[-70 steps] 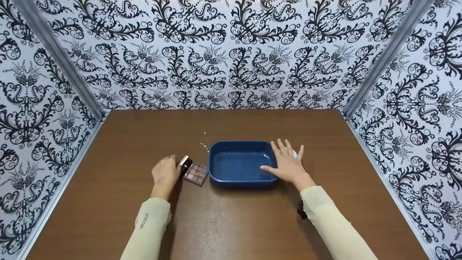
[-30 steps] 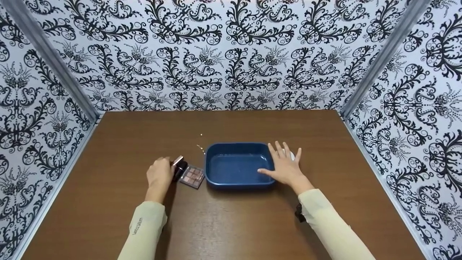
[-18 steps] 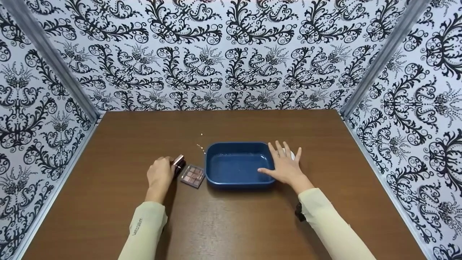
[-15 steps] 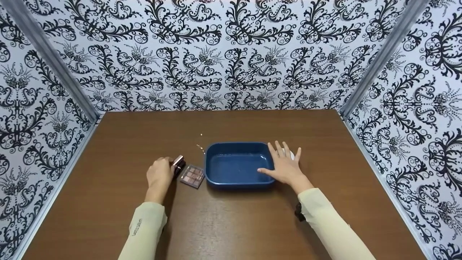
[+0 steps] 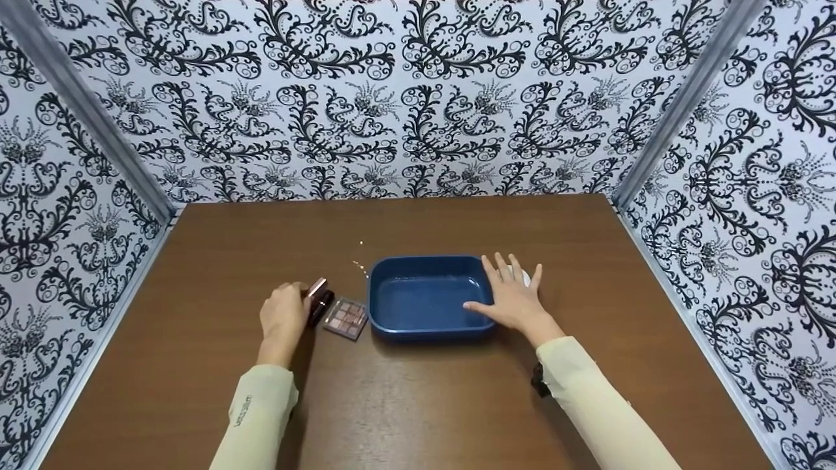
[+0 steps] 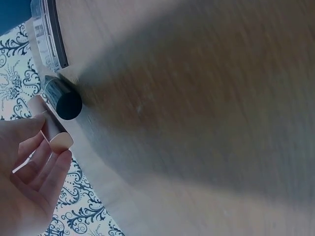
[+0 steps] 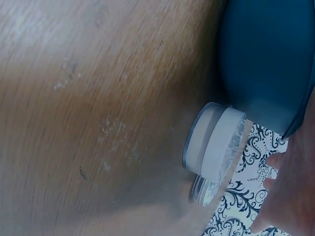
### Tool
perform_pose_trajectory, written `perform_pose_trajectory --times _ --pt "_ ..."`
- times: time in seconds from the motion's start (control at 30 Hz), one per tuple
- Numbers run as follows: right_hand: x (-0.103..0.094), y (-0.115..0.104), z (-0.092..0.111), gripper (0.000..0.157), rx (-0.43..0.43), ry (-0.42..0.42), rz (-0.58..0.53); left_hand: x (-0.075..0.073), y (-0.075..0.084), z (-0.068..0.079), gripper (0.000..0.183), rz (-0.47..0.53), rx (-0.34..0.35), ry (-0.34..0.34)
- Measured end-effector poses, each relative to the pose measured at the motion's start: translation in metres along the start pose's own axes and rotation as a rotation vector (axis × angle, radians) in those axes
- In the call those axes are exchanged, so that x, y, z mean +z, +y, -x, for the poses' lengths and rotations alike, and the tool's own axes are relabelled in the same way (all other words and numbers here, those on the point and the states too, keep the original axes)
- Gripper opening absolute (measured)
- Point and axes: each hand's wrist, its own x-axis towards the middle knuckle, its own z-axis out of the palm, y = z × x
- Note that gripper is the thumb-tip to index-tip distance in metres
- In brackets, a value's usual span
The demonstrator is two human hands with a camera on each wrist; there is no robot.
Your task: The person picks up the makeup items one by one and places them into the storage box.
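My left hand (image 5: 283, 313) pinches a shiny rose-gold lipstick tube (image 6: 53, 123) between thumb and fingertips, left of the box. Right beside that tube stands a black cylinder (image 6: 68, 102) with a round flat end. An eyeshadow palette (image 5: 347, 318) with several brown and pink pans lies between the black cylinder and a deep blue box (image 5: 431, 335). Over the box's right rim my right hand (image 5: 516, 301) is spread, fingers straight, thumb reaching over the inside. Partly covered by these fingers is a round white cosmetic jar (image 7: 216, 142), standing close to the box.
Small pale specks (image 5: 360, 265) mark the brown table (image 5: 392, 405) behind the box's left corner. Patterned walls (image 5: 405, 117) enclose the table at the back and both sides.
The left hand has drawn the lipstick tube slightly left, away from the palette, and its tilt has changed. The right hand stays at the box's rim. The head view shifts slightly.
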Motion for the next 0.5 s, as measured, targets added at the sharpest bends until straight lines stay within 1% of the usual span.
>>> perform_pose_trajectory --times 0.27,0.5 --pt "0.0019 0.0002 0.0001 0.109 0.006 0.005 0.007 0.0015 -0.0007 0.0010 0.026 0.002 -0.016 -0.003" --pt "0.0027 0.0011 -0.0005 0.109 0.009 0.012 0.001 -0.0029 0.0026 0.0010 0.026 -0.001 -0.002 0.000"
